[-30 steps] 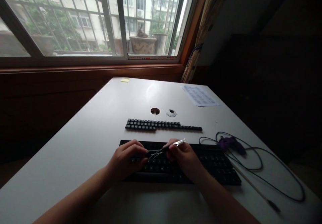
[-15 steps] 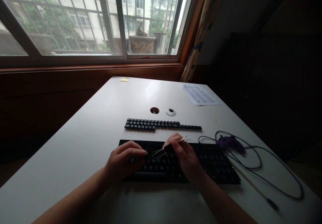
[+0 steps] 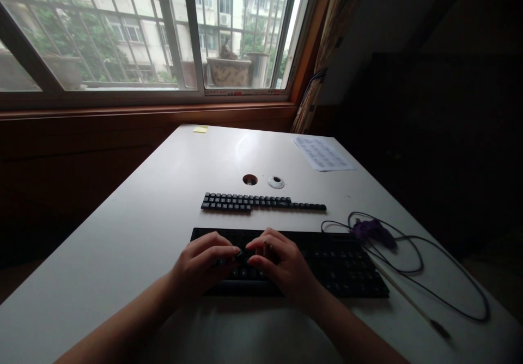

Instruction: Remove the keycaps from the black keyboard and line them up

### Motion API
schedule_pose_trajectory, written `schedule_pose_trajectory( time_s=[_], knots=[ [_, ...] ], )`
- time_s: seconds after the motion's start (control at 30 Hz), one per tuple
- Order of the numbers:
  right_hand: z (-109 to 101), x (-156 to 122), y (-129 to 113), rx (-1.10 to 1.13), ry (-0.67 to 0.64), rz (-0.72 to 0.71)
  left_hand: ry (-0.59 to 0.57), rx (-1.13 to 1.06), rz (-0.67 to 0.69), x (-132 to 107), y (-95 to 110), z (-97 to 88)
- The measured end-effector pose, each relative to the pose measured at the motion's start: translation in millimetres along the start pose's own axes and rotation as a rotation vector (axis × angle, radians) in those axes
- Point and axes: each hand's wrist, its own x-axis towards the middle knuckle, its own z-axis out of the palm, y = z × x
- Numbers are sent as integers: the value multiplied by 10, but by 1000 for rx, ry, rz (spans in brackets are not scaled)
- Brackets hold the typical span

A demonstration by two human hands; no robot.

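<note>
A black keyboard (image 3: 343, 266) lies across the near part of the table, with some keys in place. My left hand (image 3: 206, 258) rests over its left half, thumb and forefinger pinching a small dark keycap (image 3: 238, 253). Just to the right, my right hand (image 3: 281, 258) is over the keyboard's middle. Its thumb and forefinger reach apart toward the keycap, while the other fingers curl round a wire keycap puller (image 3: 267, 245), mostly hidden in the hand. Beyond the keyboard, loose black keycaps (image 3: 245, 201) sit in neat rows on the table.
A white table (image 3: 122, 233) carries everything. At right lie a looped black cable (image 3: 453, 293), a purple cloth-like bundle (image 3: 373, 233) and a thin pale rod (image 3: 404, 296). Farther back are a round cable hole (image 3: 250, 180), its white cover (image 3: 276, 182), printed papers (image 3: 322, 154) and a yellow note (image 3: 200, 129).
The keycap puller's wires pointed left out of my right hand before; now it is tucked inside the fingers. The right thumb and forefinger have moved left toward the keycap in my left hand.
</note>
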Motion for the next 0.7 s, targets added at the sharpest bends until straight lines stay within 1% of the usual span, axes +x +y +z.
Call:
schedule_pose_trajectory(
  time_s=[0.17, 0.43, 0.6, 0.7],
  knots=[
    [65, -6, 10, -1, -2, 19, -39, 28, 5, -35, -37, 12],
    [53, 0, -12, -2, -8, 53, -63, 52, 31, -18, -33, 46],
    [51, 6, -27, -9, 3, 42, -108, 4, 26, -8, -30, 47],
    [48, 3, -32, -9, 6, 37, -96, -31, 20, 8, -16, 29]
  ],
)
